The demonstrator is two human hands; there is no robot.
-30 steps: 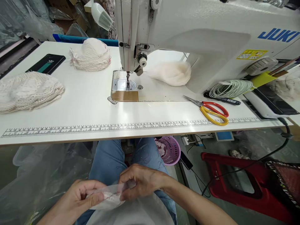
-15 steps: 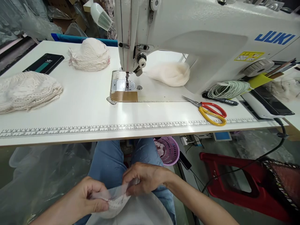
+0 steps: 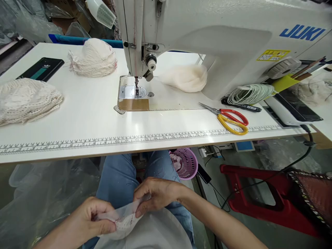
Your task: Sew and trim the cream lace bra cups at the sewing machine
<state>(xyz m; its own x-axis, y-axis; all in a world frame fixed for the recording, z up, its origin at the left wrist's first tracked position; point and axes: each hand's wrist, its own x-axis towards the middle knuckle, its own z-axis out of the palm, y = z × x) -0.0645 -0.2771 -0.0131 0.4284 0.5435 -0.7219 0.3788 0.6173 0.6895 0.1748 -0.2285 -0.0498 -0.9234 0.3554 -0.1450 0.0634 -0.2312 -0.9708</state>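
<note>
Above my lap, my left hand (image 3: pixel 97 218) pinches one end of a small white lace-edged fabric piece (image 3: pixel 127 221). My right hand (image 3: pixel 153 195) grips the other end between thumb and fingers, so the piece is stretched between both hands. Sheer white material runs along its upper side, and fine reddish stitching shows near my right thumb. A larger pale cloth (image 3: pixel 155 231) lies over my lap below the hands. The fingertips of both hands are partly hidden by the fabric.
A sewing machine (image 3: pixel 233 45) stands on the white table (image 3: pixel 85 121). Two fabric stacks (image 3: pixel 93 58) (image 3: pixel 28 100), a dark phone-like case (image 3: pixel 43 69), scissors (image 3: pixel 228 119) and a cord bundle (image 3: pixel 251 94) lie on it. Below are a purple basket (image 3: pixel 190 164) and a red stool (image 3: pixel 233 204).
The view has shifted slightly, so the table and machine appear a little farther left and higher. Both hands keep their hold on the fabric with almost no change.
</note>
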